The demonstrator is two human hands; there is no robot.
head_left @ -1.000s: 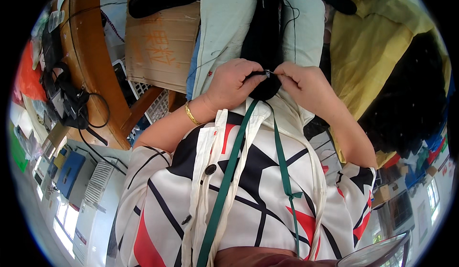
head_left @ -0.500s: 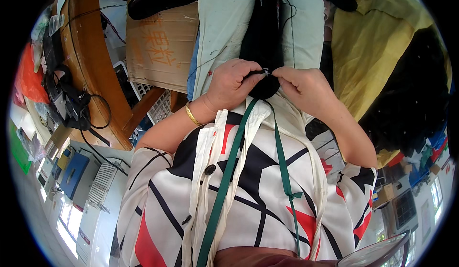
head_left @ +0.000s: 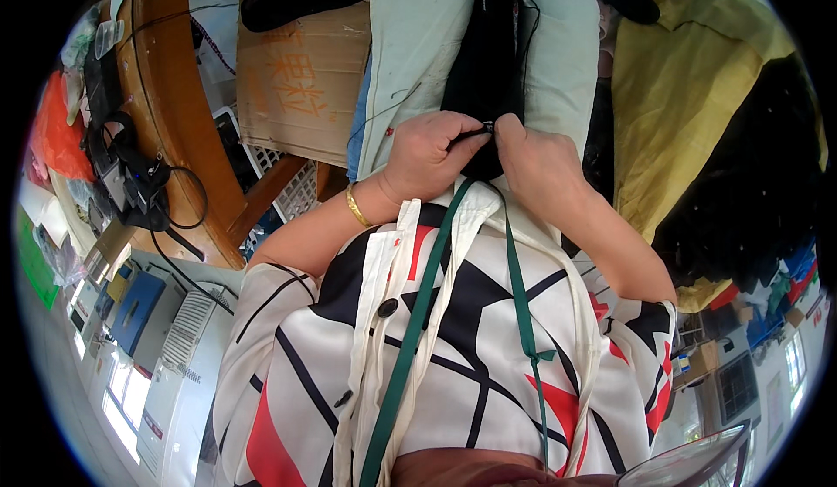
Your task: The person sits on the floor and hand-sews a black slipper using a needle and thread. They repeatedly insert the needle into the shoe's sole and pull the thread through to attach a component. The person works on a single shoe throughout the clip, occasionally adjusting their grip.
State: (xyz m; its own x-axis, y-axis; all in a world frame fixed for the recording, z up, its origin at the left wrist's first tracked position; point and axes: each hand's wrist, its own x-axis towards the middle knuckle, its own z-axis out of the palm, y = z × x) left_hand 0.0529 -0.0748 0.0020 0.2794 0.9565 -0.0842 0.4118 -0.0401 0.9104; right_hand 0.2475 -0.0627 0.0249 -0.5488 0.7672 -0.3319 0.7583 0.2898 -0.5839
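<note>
Head view: my left hand (head_left: 433,149) and right hand (head_left: 534,160) pinch the black fabric piece (head_left: 488,68) at its near end on my lap; the remaining length is not yet handled.

A single fisheye view looks steeply down from the person's head, close over their own chest and lap. The patterned blouse (head_left: 453,339) fills the near half; the left hand (head_left: 427,151) and right hand (head_left: 540,169) meet just above centre. Straight edges bow toward the dark round rim, where the wooden table (head_left: 174,112) curves at far left.
</note>
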